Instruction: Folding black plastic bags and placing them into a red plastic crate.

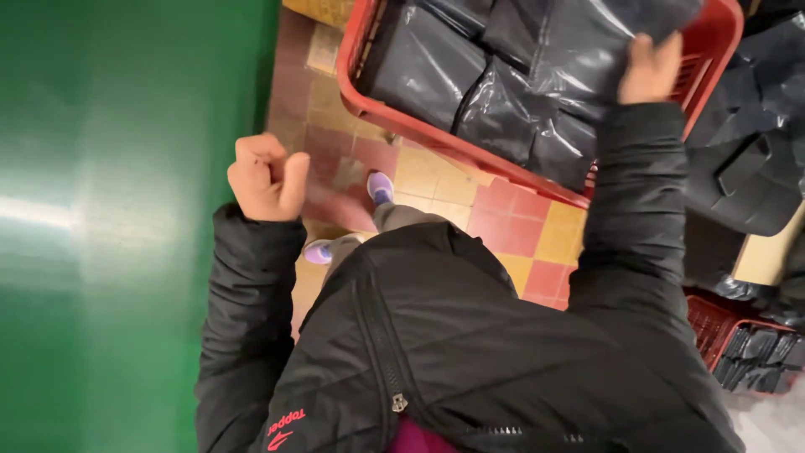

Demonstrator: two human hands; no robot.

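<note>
Left hand: the left hand (264, 178) sits left of centre in the frame, raised over the floor beside the green surface; its grip is curled into a loose fist with nothing in it, thumb lying along the folded fingers.
Right hand: the right hand (650, 69) is at the upper right, reaching over the near rim of the red basket; its fingers rest on a clear plastic-wrapped dark packet (579, 38), but whether the grip is closed around it or only laid on it I cannot tell.
Red basket: the red basket (369, 105) runs slantwise across the top of the frame and stands on the floor; it is filled with dark folded packets in glossy plastic, lying side by side.
Sleeves and jacket: both arms wear a black quilted jacket (470, 335), which fills the lower middle of the frame.
Floor: a red and yellow tiled floor (511, 222) shows between the jacket and the basket, with two purple shoes (379, 186) on it.
Left side: a shiny green surface (126, 210) covers the left third.
Right edge: a loose heap of dark packets (755, 159) lies at the right, and a second red basket (734, 340) with more of them sits at the lower right.
</note>
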